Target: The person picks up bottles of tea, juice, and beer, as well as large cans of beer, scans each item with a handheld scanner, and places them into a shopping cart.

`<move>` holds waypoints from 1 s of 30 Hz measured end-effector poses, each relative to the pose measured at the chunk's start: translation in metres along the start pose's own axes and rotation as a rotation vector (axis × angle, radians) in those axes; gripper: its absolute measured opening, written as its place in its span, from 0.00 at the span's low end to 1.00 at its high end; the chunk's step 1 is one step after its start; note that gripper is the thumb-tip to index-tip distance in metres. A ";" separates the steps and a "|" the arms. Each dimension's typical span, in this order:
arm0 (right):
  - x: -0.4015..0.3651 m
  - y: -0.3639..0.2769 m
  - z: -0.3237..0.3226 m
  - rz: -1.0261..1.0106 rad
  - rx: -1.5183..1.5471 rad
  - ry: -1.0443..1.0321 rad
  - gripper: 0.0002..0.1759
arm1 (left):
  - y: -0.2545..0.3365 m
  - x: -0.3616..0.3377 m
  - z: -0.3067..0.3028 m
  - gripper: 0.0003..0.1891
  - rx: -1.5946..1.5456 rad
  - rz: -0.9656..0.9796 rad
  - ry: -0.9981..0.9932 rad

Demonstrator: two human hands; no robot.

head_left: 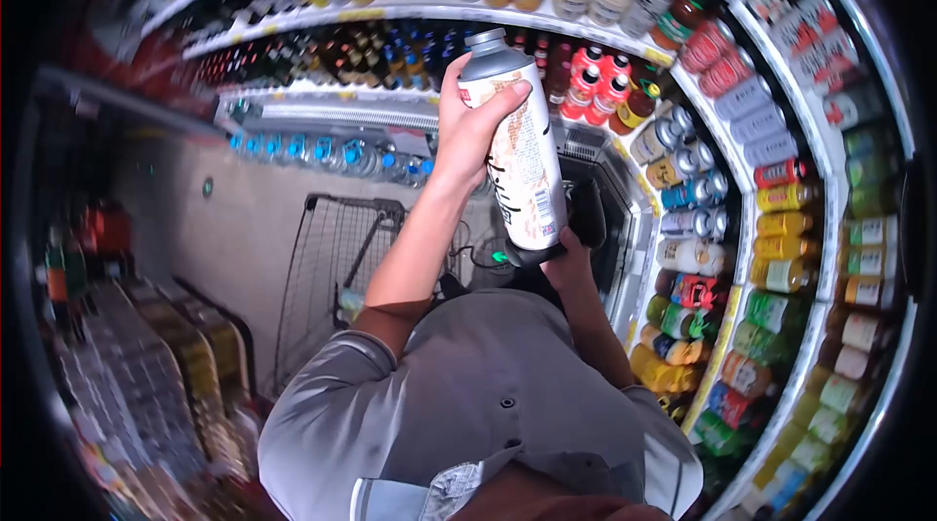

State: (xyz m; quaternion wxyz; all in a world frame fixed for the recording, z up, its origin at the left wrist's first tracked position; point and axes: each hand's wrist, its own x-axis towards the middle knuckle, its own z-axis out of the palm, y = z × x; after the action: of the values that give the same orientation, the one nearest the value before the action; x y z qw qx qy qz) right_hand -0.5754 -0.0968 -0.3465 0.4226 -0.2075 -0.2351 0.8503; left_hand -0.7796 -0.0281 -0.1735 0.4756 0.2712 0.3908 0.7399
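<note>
A large white bottle point(520, 160) with a grey neck, dark lettering and a barcode is held up in front of the chest, tilted with its neck toward the shelves. My left hand point(475, 121) is wrapped round its upper part, the thumb lying across the label. Near the dark base of the bottle is my right hand point(571, 258), its fingers at the lower end and partly hidden behind it.
Curved shelves point(410, 14) of cans and bottles run across the top and down the right side. A wire shopping cart point(337, 248) stands at the left of the body. Water bottles point(361, 155) line the floor by the shelf. Stacked packs point(146, 365) are at lower left.
</note>
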 end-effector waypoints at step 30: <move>-0.011 0.142 0.151 0.436 -0.361 -0.323 0.46 | 0.082 -0.213 -0.232 0.38 -0.366 0.415 0.319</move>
State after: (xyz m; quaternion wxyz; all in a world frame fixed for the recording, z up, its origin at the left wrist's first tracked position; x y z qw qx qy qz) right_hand -0.7410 -0.2150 -0.3059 0.1440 -0.1871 -0.3962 0.8873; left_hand -0.9144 -0.3174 -0.2381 0.2883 0.1355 0.2571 0.9124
